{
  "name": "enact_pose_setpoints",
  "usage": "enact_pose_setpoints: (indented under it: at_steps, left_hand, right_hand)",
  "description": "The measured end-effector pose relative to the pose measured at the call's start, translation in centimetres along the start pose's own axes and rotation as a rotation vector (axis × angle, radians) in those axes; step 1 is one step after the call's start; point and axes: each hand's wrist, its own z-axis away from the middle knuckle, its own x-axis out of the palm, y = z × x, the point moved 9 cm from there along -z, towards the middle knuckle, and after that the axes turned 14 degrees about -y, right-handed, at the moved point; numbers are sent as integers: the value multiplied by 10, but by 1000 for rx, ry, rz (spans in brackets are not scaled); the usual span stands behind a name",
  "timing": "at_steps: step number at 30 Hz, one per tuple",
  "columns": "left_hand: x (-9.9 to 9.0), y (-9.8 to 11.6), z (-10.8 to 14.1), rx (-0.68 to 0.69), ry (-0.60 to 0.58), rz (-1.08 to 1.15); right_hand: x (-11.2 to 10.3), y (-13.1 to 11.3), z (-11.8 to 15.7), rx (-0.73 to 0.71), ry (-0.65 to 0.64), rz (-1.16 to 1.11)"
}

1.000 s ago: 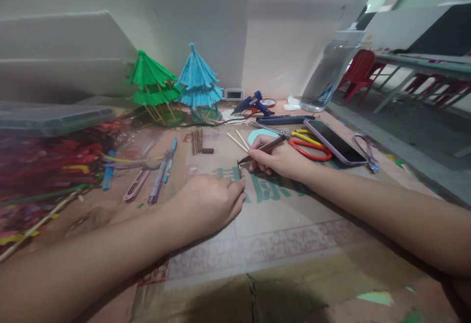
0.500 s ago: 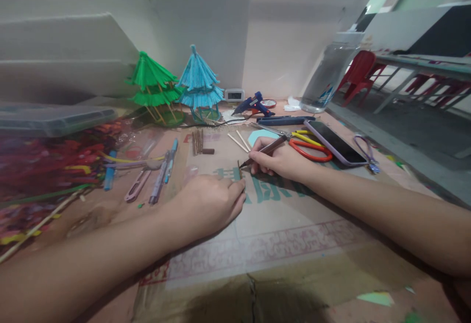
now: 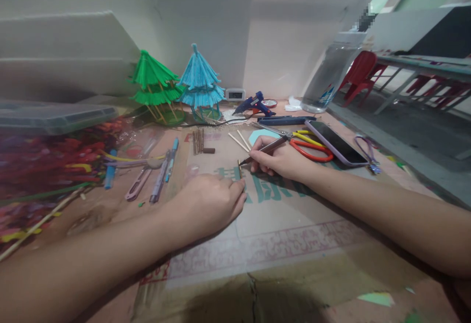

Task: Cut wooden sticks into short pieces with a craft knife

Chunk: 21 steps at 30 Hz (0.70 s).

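Observation:
My right hand (image 3: 274, 156) grips a brown marker (image 3: 268, 147), its tip touching a short thin stick (image 3: 240, 168) on the cardboard. The fingers of my left hand (image 3: 211, 200) are closed on the near end of that stick. Left of the marker tip lie a brown marker cap (image 3: 209, 151) and several brown sticks (image 3: 198, 141) side by side. Two pale sticks (image 3: 239, 141) rest beside a light blue paper piece (image 3: 263, 136), just beyond my right hand.
Green (image 3: 154, 87) and blue (image 3: 200, 87) paper towers stand at the back, near a glue gun (image 3: 255, 105). Red-and-yellow-handled scissors (image 3: 312, 149), a phone (image 3: 336, 142) and a large bottle (image 3: 329, 75) are right. Pens, a cutter (image 3: 139, 184) and colourful pieces (image 3: 47, 161) lie left.
The marker tip has shifted very slightly along the stick. Both hands keep nearly the same place and hold.

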Motion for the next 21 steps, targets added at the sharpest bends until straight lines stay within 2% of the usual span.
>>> enact_pose_setpoints:
  at_steps: [7,13,18,21]
  left_hand:
    - [1,-1,0,-8,-4,7]
    - [0,-1,-1,0,-12,20]
    - [-1,0,0,7,16,4]
    - [0,1,0,7,19,-5]
  right_hand:
    - [-3,1,-2,-48,27,-5]
    - [-2,-1,-1,-26,33,2]
    - [3,-2,0,-1,-25,-13]
    - [0,-4,1,-2,5,-1]
